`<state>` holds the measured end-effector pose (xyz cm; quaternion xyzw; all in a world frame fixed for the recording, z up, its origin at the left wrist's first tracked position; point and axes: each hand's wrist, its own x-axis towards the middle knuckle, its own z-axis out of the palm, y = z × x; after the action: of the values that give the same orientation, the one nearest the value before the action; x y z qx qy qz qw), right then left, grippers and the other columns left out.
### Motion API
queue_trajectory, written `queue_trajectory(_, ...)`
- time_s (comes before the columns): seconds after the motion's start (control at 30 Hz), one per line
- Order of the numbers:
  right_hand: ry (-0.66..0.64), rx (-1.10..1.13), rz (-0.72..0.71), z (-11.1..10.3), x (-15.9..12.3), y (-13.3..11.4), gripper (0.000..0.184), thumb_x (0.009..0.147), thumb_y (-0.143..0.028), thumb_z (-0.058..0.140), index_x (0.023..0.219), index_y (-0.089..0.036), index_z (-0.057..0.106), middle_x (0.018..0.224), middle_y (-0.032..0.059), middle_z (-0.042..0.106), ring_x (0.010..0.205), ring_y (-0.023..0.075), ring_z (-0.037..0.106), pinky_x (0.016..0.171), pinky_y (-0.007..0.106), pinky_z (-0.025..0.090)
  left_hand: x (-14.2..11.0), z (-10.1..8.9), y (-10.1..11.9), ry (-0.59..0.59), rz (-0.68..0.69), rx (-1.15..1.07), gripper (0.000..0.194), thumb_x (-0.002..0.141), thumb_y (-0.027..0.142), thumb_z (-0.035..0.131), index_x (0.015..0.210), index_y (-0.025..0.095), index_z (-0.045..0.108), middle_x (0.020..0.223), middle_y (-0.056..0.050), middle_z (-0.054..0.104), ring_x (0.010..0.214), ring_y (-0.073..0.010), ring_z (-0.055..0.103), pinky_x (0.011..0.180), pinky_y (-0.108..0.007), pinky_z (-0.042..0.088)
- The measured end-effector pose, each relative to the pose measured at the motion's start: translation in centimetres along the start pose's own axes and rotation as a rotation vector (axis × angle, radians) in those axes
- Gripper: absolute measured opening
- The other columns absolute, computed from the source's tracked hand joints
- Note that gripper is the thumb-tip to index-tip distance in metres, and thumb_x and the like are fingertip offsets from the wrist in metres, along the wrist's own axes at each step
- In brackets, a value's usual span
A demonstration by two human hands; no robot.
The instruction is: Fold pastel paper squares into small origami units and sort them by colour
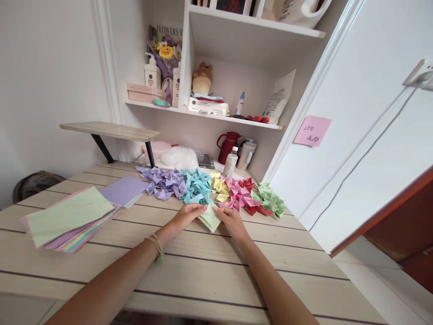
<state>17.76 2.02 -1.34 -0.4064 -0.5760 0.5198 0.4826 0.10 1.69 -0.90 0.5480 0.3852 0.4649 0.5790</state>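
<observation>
A light green sheet of origami paper (210, 218), partly folded into a diamond shape, is held between my two hands just above the table. My left hand (189, 215) pinches its left corner between thumb and fingers. On the opposite corner, my right hand (232, 221) has a similar pinch. Right behind the paper lie folded paper pieces in colour groups: purple (165, 182), blue (196, 186), yellow (220, 186), pink (238, 193), red (259, 210) and green (269, 199). Some red beneath my left fingers is mostly hidden.
A fanned stack of coloured paper (71, 216) and purple sheets (124, 190) lie at the left of the slatted table (203, 275). Behind the folded pieces stand a clear bottle (230, 162), a red jug (228, 146) and a tumbler (246, 154). A small raised shelf (110, 130) stands back left.
</observation>
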Motion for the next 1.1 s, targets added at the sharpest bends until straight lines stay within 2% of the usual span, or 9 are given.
queue_trajectory(0.13, 0.067, -0.016, -0.028, -0.2, 0.5, 0.8, 0.047, 0.068, -0.049, 0.063, 0.100, -0.015, 0.061, 0.053, -0.0026, 0.053, 0.047, 0.0107, 0.043, 0.045, 0.022, 0.033, 0.0, 0.2, -0.2, 0.091, 0.050, 0.059, 0.032, 0.061, 0.038, 0.071, 0.079, 0.013, 0.066, 0.077, -0.005, 0.066, 0.071, -0.0162, 0.058, 0.065, -0.025, 0.043)
queue_trajectory(0.2, 0.067, -0.041, -0.046, -0.1, 0.4, 0.8, 0.048, 0.071, -0.046, 0.061, 0.109, -0.017, 0.056, 0.048, -0.0053, 0.047, 0.044, 0.0100, 0.040, 0.044, 0.021, 0.033, -0.1, 0.1, -0.2, 0.131, 0.057, 0.064, 0.031, 0.063, 0.037, 0.070, 0.081, 0.014, 0.063, 0.071, -0.003, 0.064, 0.065, -0.0147, 0.057, 0.059, -0.024, 0.042)
queue_trajectory(0.4, -0.012, -0.062, -0.070, 0.3, 0.1, 0.1, 0.039, 0.074, -0.047, 0.055, 0.102, -0.019, 0.059, 0.061, -0.0004, 0.054, 0.055, 0.0134, 0.049, 0.050, 0.024, 0.042, -0.1, 0.0, 0.0, 0.147, 0.060, 0.072, 0.032, 0.066, 0.040, 0.067, 0.084, 0.016, 0.057, 0.059, 0.002, 0.056, 0.051, -0.0107, 0.052, 0.048, -0.020, 0.037)
queue_trajectory(0.5, -0.011, -0.111, -0.083, 0.3, 0.0, 0.2, 0.038, 0.076, -0.046, 0.053, 0.103, -0.019, 0.058, 0.062, 0.0000, 0.054, 0.054, 0.0134, 0.048, 0.050, 0.024, 0.040, 0.0, 0.0, -0.2, 0.125, 0.066, 0.095, 0.032, 0.068, 0.042, 0.064, 0.083, 0.016, 0.056, 0.059, 0.002, 0.056, 0.052, -0.0105, 0.051, 0.047, -0.019, 0.036)
queue_trajectory(0.6, -0.028, -0.261, -0.139, 0.4, -0.3, 0.0, 0.035, 0.080, -0.043, 0.049, 0.103, -0.018, 0.057, 0.062, -0.0005, 0.054, 0.052, 0.0127, 0.045, 0.049, 0.023, 0.036, 0.0, 0.0, -0.6, 0.096, 0.100, 0.130, 0.032, 0.070, 0.043, 0.062, 0.084, 0.016, 0.055, 0.060, 0.002, 0.055, 0.054, -0.0112, 0.051, 0.050, -0.020, 0.036)
queue_trajectory(0.8, -0.085, -0.685, -0.290, 0.9, -1.6, -1.1, 0.029, 0.081, -0.032, 0.047, 0.105, -0.019, 0.057, 0.055, -0.0039, 0.047, 0.049, 0.0126, 0.040, 0.050, 0.023, 0.029, -0.9, 0.4, -0.6, -0.017, 0.227, 0.435, 0.022, 0.078, 0.036, 0.053, 0.089, 0.017, 0.058, 0.057, 0.003, 0.049, 0.050, -0.0108, 0.043, 0.049, -0.021, 0.031)
queue_trajectory(0.97, -0.163, -0.775, -0.285, 0.8, -1.9, -1.7, 0.022, 0.079, -0.026, 0.049, 0.097, -0.021, 0.061, 0.067, -0.0009, 0.059, 0.054, 0.0128, 0.046, 0.055, 0.024, 0.032, -1.7, 0.9, 0.0, -0.034, 0.324, 0.646, 0.011, 0.077, 0.027, 0.053, 0.083, 0.020, 0.059, 0.064, 0.000, 0.053, 0.058, -0.0150, 0.048, 0.054, -0.024, 0.032)
queue_trajectory(1.1, -0.206, -0.805, -0.276, 0.6, -2.0, -2.0, 0.022, 0.079, -0.022, 0.048, 0.095, -0.021, 0.063, 0.074, 0.0015, 0.064, 0.058, 0.0137, 0.050, 0.059, 0.025, 0.033, -2.0, 1.0, 0.1, -0.058, 0.324, 0.698, 0.010, 0.077, 0.024, 0.052, 0.083, 0.021, 0.059, 0.072, -0.003, 0.059, 0.067, -0.0184, 0.053, 0.060, -0.026, 0.034)
